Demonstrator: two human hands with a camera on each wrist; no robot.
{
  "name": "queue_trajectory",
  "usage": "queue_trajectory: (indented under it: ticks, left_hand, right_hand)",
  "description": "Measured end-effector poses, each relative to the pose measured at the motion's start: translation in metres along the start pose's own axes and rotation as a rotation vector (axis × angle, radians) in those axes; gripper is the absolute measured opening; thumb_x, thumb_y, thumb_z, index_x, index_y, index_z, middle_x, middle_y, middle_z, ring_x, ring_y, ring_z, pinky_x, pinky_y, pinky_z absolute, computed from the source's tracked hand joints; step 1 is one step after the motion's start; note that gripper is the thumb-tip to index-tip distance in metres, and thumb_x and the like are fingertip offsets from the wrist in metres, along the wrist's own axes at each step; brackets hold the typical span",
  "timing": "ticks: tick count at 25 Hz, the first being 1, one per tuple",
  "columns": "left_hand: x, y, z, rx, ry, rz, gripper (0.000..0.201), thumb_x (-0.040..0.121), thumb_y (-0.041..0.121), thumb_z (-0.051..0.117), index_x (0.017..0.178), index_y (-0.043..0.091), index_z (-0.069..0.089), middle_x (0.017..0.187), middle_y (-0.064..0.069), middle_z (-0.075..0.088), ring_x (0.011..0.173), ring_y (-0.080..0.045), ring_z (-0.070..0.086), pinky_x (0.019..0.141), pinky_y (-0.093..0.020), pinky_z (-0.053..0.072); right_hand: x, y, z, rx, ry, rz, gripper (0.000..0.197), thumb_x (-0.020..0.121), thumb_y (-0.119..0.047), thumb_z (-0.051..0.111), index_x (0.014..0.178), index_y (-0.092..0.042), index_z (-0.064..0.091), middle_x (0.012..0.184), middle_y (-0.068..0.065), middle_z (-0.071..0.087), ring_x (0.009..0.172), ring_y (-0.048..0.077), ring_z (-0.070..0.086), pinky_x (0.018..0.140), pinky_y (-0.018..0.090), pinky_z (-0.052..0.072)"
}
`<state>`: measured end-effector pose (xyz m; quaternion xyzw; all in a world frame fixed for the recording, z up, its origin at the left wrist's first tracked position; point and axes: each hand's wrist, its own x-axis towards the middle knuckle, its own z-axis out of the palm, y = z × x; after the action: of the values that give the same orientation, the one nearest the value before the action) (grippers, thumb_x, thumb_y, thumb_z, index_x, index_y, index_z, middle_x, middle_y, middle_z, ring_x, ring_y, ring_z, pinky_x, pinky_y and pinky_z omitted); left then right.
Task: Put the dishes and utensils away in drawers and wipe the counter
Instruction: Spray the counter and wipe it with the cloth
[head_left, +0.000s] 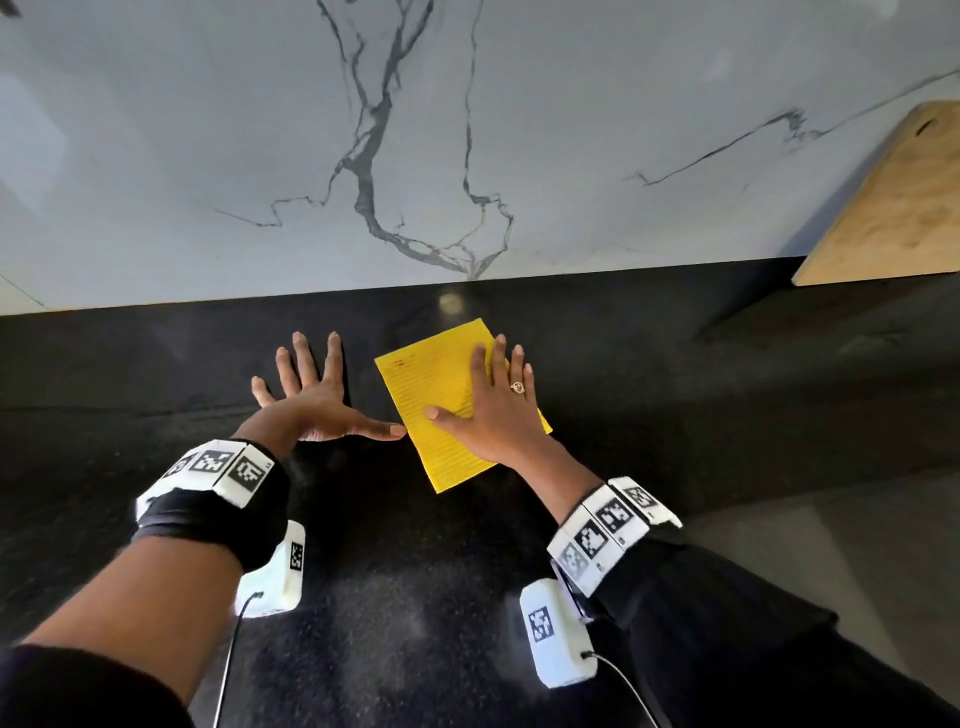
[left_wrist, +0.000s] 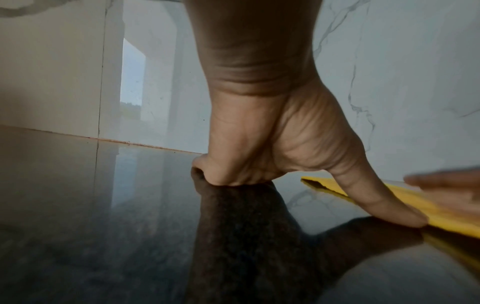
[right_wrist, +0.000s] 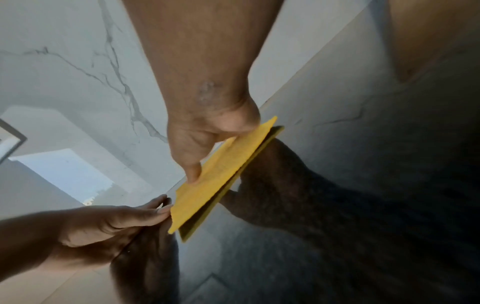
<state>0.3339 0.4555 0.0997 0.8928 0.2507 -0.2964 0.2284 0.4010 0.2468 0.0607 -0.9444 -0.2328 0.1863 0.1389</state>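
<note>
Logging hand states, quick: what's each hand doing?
Left hand: open, flat on the counter.
Right hand: open, pressing the yellow cloth.

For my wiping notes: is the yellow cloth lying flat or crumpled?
Flat. The yellow cloth lies smooth on the black counter under the right hand.

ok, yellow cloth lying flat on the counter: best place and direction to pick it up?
Probably the yellow cloth near corner, toward the person, which lies uncovered. The cloth lies flat on the black counter with the right hand pressing its far right part, so come from above at that corner and pinch the edge up. The left hand lies flat beside it.
</note>
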Motion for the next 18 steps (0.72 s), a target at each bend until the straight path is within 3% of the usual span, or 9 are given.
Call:
queue_trajectory:
  ticks: [3,8,11,14,16,18]
  left_hand:
    - [0.004,-0.001,-0.001,0.006,0.0,-0.007,0.162,0.027,0.091,0.062,0.143,0.037,-0.036,0.146,-0.003,-0.049,0.137,-0.025,-0.042,0.113,-0.06,-0.017]
    - [0.009,-0.002,0.002,0.004,0.002,-0.018,0.161,0.026,0.09,0.062,0.142,0.038,-0.037,0.146,-0.003,-0.05,0.137,-0.025,-0.042,0.113,-0.06,-0.016]
    - [0.012,-0.004,0.003,-0.004,0.016,-0.015,0.16,0.032,0.088,0.068,0.142,0.039,-0.037,0.146,-0.001,-0.05,0.137,-0.023,-0.042,0.113,-0.059,-0.017]
    - [0.01,-0.004,0.006,-0.036,0.045,-0.005,0.162,0.025,0.089,0.066,0.143,0.042,-0.034,0.147,0.002,-0.049,0.137,-0.02,-0.043,0.112,-0.056,-0.019]
    - [0.008,-0.003,0.006,-0.061,0.066,-0.011,0.162,0.024,0.088,0.068,0.145,0.043,-0.03,0.149,0.004,-0.046,0.138,-0.018,-0.041,0.113,-0.055,-0.019]
    - [0.007,-0.005,0.006,-0.073,0.097,-0.021,0.162,0.027,0.087,0.072,0.146,0.042,-0.028,0.151,0.003,-0.044,0.139,-0.019,-0.04,0.113,-0.055,-0.019]
  right_hand:
    - [0.013,-0.006,0.011,-0.1,0.056,-0.015,0.098,0.09,-0.076,0.024,0.155,-0.01,-0.01,0.161,0.012,-0.021,0.147,0.031,-0.024,0.12,0.046,-0.011]
    - [0.035,-0.027,0.016,-0.166,0.095,-0.223,0.058,0.106,-0.041,0.02,0.157,-0.017,0.005,0.165,0.0,-0.007,0.151,0.025,-0.012,0.123,0.041,-0.005]
    - [0.066,-0.029,0.011,-0.134,0.078,-0.278,0.055,0.107,-0.039,0.019,0.157,-0.019,0.006,0.165,-0.002,-0.004,0.151,0.022,-0.011,0.122,0.038,-0.005]
    - [0.089,-0.019,0.002,-0.141,0.079,-0.329,0.053,0.107,-0.038,0.021,0.157,-0.021,0.013,0.165,-0.004,0.004,0.152,0.02,-0.004,0.123,0.037,-0.001]
    - [0.093,-0.012,-0.004,-0.136,0.108,-0.309,0.052,0.107,-0.035,0.026,0.155,-0.019,0.019,0.164,-0.001,0.01,0.152,0.023,0.002,0.121,0.035,0.0]
    - [0.094,0.005,-0.012,-0.106,0.195,-0.195,0.051,0.107,-0.03,0.029,0.155,-0.015,0.022,0.163,0.004,0.014,0.151,0.027,0.007,0.12,0.032,0.003]
